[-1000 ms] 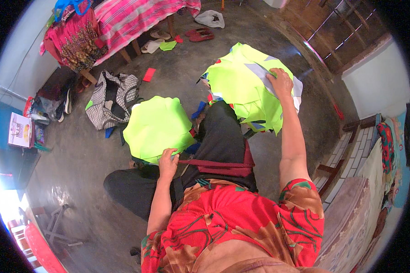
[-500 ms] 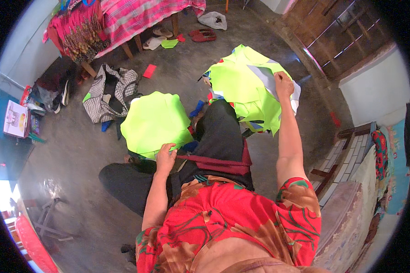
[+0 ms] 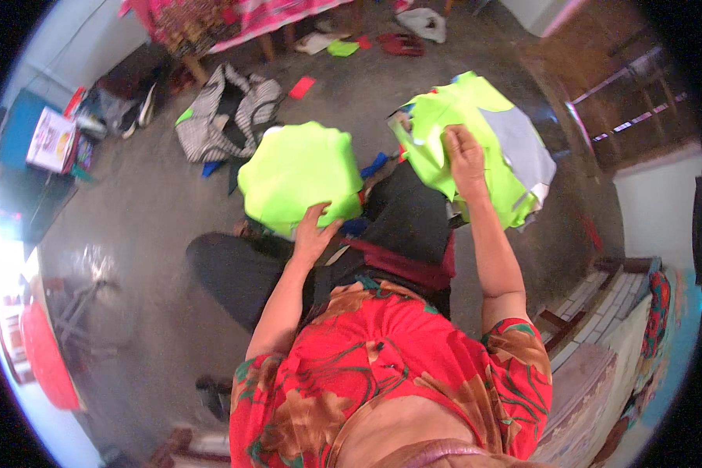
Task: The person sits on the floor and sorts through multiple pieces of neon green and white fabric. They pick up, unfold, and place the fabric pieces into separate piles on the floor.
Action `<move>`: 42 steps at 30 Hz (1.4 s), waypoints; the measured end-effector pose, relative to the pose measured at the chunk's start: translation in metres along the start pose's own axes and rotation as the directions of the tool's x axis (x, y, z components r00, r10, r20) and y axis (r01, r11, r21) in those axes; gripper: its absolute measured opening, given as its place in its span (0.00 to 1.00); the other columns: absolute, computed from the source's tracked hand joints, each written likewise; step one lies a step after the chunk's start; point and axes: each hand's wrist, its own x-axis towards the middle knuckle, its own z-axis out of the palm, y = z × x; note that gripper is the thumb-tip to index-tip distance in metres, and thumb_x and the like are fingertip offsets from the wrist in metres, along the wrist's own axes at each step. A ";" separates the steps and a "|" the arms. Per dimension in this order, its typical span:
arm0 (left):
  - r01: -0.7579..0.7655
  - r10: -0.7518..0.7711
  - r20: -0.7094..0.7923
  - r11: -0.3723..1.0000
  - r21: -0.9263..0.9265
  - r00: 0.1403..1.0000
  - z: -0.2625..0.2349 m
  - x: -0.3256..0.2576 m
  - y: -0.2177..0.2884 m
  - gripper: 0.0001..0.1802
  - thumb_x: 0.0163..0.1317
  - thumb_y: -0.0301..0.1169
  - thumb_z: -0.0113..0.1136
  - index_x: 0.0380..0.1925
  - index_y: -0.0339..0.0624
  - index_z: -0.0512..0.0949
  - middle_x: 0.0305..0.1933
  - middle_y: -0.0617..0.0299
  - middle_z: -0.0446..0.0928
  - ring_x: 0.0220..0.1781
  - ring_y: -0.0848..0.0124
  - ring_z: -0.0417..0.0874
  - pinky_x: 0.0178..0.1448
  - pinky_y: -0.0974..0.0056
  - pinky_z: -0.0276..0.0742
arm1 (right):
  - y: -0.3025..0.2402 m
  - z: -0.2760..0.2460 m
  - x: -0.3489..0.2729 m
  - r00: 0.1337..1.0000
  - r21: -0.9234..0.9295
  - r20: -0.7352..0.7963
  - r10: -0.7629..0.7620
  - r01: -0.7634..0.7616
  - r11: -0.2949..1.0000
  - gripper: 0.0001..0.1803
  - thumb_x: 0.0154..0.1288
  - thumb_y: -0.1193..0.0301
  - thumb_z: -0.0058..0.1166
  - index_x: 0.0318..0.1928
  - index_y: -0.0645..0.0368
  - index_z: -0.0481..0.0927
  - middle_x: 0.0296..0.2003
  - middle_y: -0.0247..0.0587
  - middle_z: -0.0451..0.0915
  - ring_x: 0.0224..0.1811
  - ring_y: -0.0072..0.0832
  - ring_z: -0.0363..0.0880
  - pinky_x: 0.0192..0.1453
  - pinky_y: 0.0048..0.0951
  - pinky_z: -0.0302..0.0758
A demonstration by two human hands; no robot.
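My left hand (image 3: 314, 232) rests at the near edge of a stack of neon yellow-green cloth pieces (image 3: 296, 173), fingers stretched and apart. This stack lies in front of my bent left leg in dark trousers. To the right, my right hand (image 3: 466, 160) has its fingers pinched on the upper layer of a larger, looser heap of neon cloth (image 3: 433, 144). A grey piece (image 3: 515, 148) shows on that heap's right side, with bits of other colours at its left edge. What lies beneath both piles is hidden.
A checked bag (image 3: 214, 129) sags open on the floor beyond the left stack. A red scrap (image 3: 302, 87) lies past it. Farther back are a white plastic bag (image 3: 423, 24) and a table with a pink cloth (image 3: 265, 15). A wooden door (image 3: 624, 86) stands at the far right.
My right hand has moved left across the right heap, baring more of the grey piece. My left hand's fingers have spread at the stack's edge. The whole view has shifted.
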 end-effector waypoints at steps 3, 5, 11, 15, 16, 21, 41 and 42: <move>0.025 -0.026 -0.001 0.967 -0.254 1.000 -0.007 -0.001 0.011 0.37 0.49 0.44 0.65 0.57 0.39 0.65 0.54 0.54 0.69 0.56 0.61 0.71 0.58 0.60 0.66 | 0.015 0.068 -0.037 0.932 0.177 0.333 0.140 -0.208 0.962 0.06 0.66 0.70 0.49 0.35 0.60 0.74 0.25 0.24 0.69 0.31 0.14 0.65 0.35 0.19 0.66; 0.114 -0.083 0.085 0.868 -0.483 0.993 -0.011 -0.001 0.007 0.41 0.49 0.46 0.66 0.59 0.38 0.61 0.56 0.55 0.67 0.59 0.63 0.68 0.62 0.61 0.62 | 0.028 0.101 -0.057 0.854 0.130 0.514 0.083 -0.173 0.976 0.07 0.65 0.70 0.50 0.35 0.61 0.74 0.25 0.27 0.71 0.30 0.15 0.66 0.35 0.21 0.68; 0.462 -0.183 0.460 0.633 -0.621 0.869 -0.021 -0.001 -0.009 0.29 0.53 0.45 0.63 0.48 0.36 0.71 0.47 0.64 0.72 0.49 0.76 0.70 0.58 0.69 0.61 | 0.028 0.139 -0.086 0.744 0.073 0.664 0.075 -0.163 0.984 0.08 0.63 0.70 0.51 0.34 0.64 0.74 0.22 0.36 0.72 0.26 0.16 0.67 0.31 0.24 0.69; 0.424 -0.246 0.345 0.504 -0.753 0.906 -0.010 -0.001 -0.007 0.15 0.56 0.37 0.62 0.40 0.41 0.75 0.38 0.69 0.74 0.41 0.79 0.71 0.51 0.72 0.65 | 0.033 0.133 -0.080 0.774 0.005 0.608 0.178 -0.227 0.974 0.08 0.64 0.70 0.50 0.35 0.63 0.74 0.23 0.31 0.72 0.27 0.14 0.66 0.33 0.21 0.68; 0.415 -0.205 0.362 0.515 -0.750 0.909 -0.014 0.002 -0.005 0.15 0.57 0.34 0.62 0.42 0.41 0.74 0.38 0.69 0.75 0.40 0.78 0.73 0.48 0.71 0.68 | 0.036 0.132 -0.080 0.783 0.043 0.600 0.166 -0.239 0.970 0.08 0.65 0.70 0.49 0.35 0.63 0.74 0.25 0.29 0.71 0.28 0.14 0.65 0.34 0.20 0.67; 0.270 -0.316 0.094 0.577 -0.771 0.944 -0.026 0.012 -0.001 0.14 0.59 0.27 0.57 0.45 0.38 0.71 0.38 0.64 0.76 0.42 0.77 0.75 0.47 0.69 0.71 | 0.043 0.123 -0.064 0.815 0.349 0.504 0.285 -0.494 0.796 0.11 0.68 0.67 0.45 0.43 0.60 0.73 0.31 0.32 0.77 0.30 0.17 0.71 0.33 0.19 0.69; 0.144 -0.460 -0.291 0.703 -0.697 0.839 -0.117 0.117 -0.025 0.28 0.59 0.20 0.49 0.60 0.41 0.57 0.47 0.57 0.73 0.44 0.68 0.76 0.46 0.61 0.75 | 0.057 0.119 -0.050 0.849 0.450 0.403 0.343 -0.510 0.734 0.10 0.68 0.65 0.45 0.38 0.58 0.73 0.27 0.32 0.76 0.24 0.14 0.69 0.28 0.17 0.67; 0.203 -0.468 -0.253 0.724 -0.660 0.847 -0.117 0.109 -0.041 0.33 0.59 0.21 0.50 0.63 0.44 0.51 0.51 0.54 0.71 0.47 0.66 0.75 0.44 0.60 0.76 | 0.059 0.119 -0.051 0.852 0.452 0.402 0.337 -0.504 0.736 0.10 0.68 0.65 0.45 0.38 0.58 0.73 0.27 0.32 0.76 0.24 0.14 0.69 0.27 0.17 0.67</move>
